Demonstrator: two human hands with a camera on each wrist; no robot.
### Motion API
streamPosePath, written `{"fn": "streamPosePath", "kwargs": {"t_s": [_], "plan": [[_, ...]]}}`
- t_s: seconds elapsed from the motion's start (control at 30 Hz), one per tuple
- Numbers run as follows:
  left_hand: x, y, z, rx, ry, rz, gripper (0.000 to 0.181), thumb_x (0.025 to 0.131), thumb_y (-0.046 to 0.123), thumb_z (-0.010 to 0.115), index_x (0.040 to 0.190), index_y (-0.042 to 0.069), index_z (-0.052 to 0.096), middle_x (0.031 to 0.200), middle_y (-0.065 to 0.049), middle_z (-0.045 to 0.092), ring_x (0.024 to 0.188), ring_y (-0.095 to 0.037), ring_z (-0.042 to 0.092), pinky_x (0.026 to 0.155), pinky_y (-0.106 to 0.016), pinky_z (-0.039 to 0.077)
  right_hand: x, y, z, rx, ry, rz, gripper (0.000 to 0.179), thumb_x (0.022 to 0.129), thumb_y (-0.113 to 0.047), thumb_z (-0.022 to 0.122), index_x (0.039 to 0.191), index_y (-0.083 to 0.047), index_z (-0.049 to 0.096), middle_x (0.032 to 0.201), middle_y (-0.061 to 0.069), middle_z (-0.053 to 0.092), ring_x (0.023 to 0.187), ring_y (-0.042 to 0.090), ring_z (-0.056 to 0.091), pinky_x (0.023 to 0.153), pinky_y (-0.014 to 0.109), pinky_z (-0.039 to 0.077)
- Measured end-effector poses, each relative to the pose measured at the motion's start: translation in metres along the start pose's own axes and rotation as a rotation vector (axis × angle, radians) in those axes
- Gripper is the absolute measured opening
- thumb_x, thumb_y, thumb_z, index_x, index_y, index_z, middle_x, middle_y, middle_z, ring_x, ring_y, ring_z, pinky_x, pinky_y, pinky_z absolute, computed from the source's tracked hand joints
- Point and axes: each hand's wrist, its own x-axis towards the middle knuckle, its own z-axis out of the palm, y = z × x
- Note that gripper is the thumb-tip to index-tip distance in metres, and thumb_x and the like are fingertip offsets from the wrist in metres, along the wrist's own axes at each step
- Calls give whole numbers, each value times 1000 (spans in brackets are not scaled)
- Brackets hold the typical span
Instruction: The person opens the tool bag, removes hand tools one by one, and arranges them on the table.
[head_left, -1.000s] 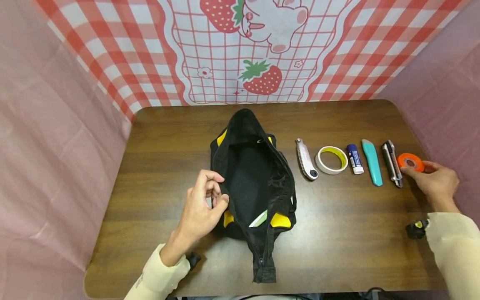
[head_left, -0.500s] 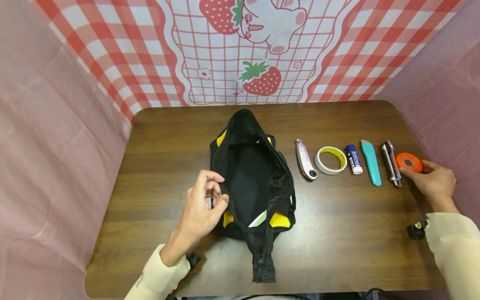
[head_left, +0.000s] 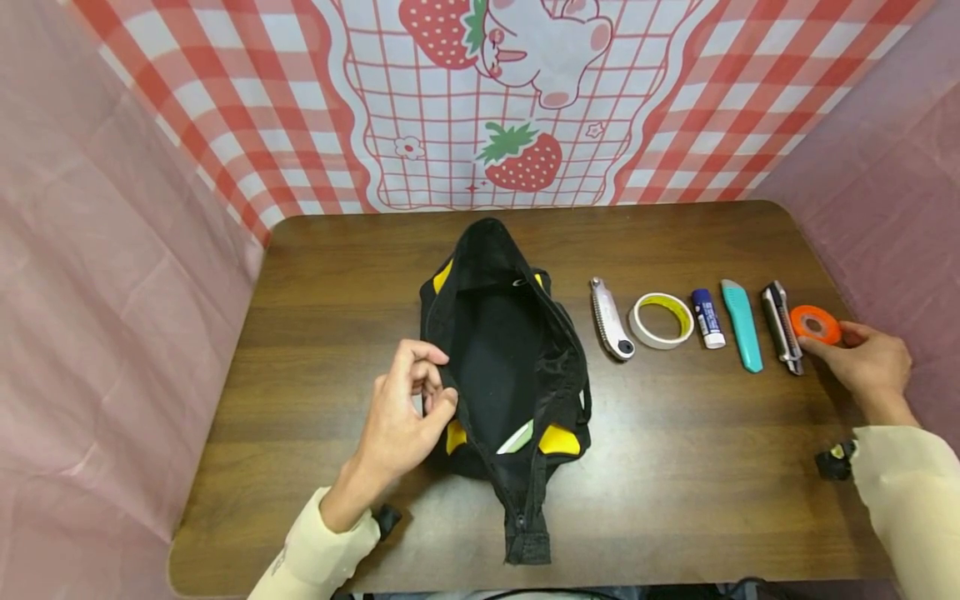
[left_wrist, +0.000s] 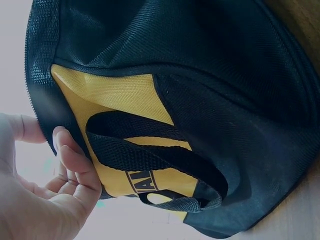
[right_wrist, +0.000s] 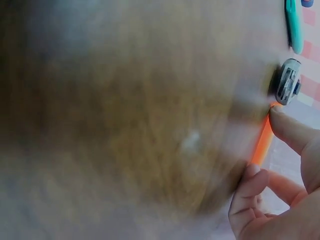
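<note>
A black and yellow zip bag (head_left: pixel 491 350) stands unzipped in the middle of the table, with a pale green and white item (head_left: pixel 516 437) inside near its front end. My left hand (head_left: pixel 405 417) pinches the bag's left rim between thumb and fingers; the left wrist view shows the zip edge and a black strap handle (left_wrist: pixel 130 150) beside them. At the far right, my right hand (head_left: pixel 870 367) holds a roll of orange tape (head_left: pixel 815 324) by its edge between thumb and fingers. The roll sits close beside a black and silver utility knife (head_left: pixel 782 327).
Between bag and knife, a silver-white folding cutter (head_left: pixel 611 321), a white tape roll (head_left: pixel 662 321), a blue and white glue stick (head_left: pixel 708 318) and a teal cutter (head_left: pixel 742 325) lie in a row on the wooden table (head_left: pixel 322 333). Pink cloth (head_left: pixel 892 200) borders the right side.
The orange tape roll and my right hand have shifted very slightly left, toward the utility knife. My left hand stays at the bag's rim.
</note>
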Motion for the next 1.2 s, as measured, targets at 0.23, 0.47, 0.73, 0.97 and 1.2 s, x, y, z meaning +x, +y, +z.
{"fn": "streamPosePath", "kwargs": {"t_s": [0.23,0.47,0.73,0.97,1.2], "plan": [[0,-2,-2,6,-8,-12,38,78,-3,67,112,8,53,67,5,56,55,-9,51,48,-31,47,-14,-33,-16,73,48,34,86,92,-43,69,153,7,35,131,37,52,109,47,50,100,56,40],[0,-1,-3,-2,-14,-20,38,78,-2,67,112,9,53,67,5,55,54,-10,51,48,-34,47,-22,-91,-33,547,125,108,67,88,-38,78,149,-28,52,91,-25,56,73,-13,52,64,5,43],[0,0,-3,-23,-10,3,40,77,-4,68,113,8,54,68,5,56,54,-9,51,47,-33,48,-41,-127,-38,1124,114,43,47,82,-4,82,124,-17,66,84,-7,67,57,1,62,41,16,48],[1,0,-1,-15,-5,6,41,77,-3,69,113,7,54,68,6,57,55,-9,52,49,-29,47,-61,-173,-37,1271,16,-199,43,84,6,76,124,-6,69,85,0,73,65,8,67,47,16,50],[1,2,-1,-18,-7,4,39,78,-4,67,113,8,54,68,6,56,54,-10,52,49,-29,48,-100,-227,-43,1523,-342,-400,44,95,10,60,138,10,52,99,14,72,83,22,74,62,25,58]]}}
